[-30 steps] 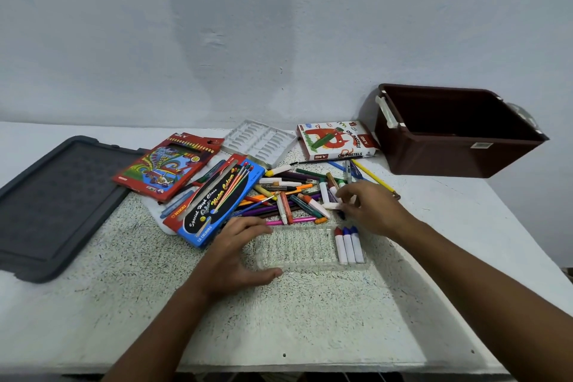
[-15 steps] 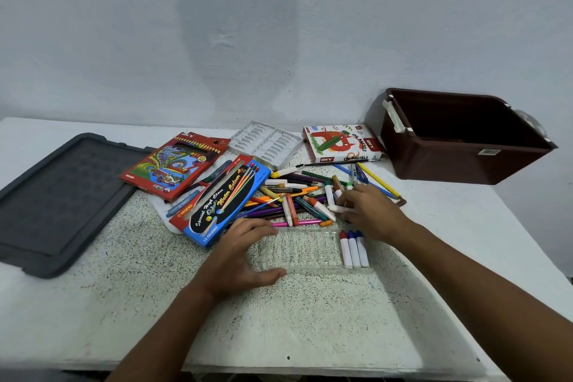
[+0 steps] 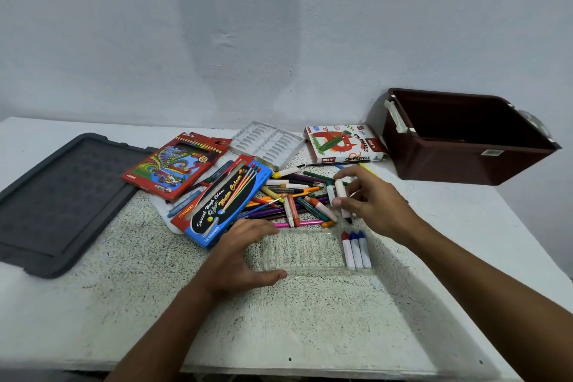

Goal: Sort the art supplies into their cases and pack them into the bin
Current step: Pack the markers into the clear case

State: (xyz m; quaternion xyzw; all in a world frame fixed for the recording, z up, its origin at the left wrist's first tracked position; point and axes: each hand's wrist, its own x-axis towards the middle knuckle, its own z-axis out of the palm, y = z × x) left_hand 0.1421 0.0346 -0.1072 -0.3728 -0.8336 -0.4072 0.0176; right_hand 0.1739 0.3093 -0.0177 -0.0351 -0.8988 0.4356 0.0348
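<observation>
My right hand (image 3: pixel 369 200) pinches a white-wrapped crayon (image 3: pixel 340 194) between thumb and fingertips, lifted just above the loose pile (image 3: pixel 291 195), while my left hand (image 3: pixel 240 253) lies spread with its fingers and thumb bracing the near-left corner of the clear tray (image 3: pixel 304 253). Three crayons (image 3: pixel 356 248) already lie side by side at the tray's right end: one red-tipped, two blue-tipped. I judge the main risk is the light tray skidting or tipping if my left hand eases off while I press the next crayon in, which could spill those three; the crayon could also slip from so shallow a pinch and roll back into the pile. Mixing pastels with pencils and pens is another hazard, since they lie tangled together; I cannot count the pile reliably. Beyond it I count three printed boxes: a blue one (image 3: pixel 226 205), a red one (image 3: pixel 176 164) and an oil pastels box (image 3: pixel 342 144), plus one white moulded insert (image 3: pixel 268 143). One brown bin (image 3: pixel 465 146) stands open at the table's (image 3: pixel 310 319) far right, and one dark lid (image 3: pixel 59 198) lies far left.
</observation>
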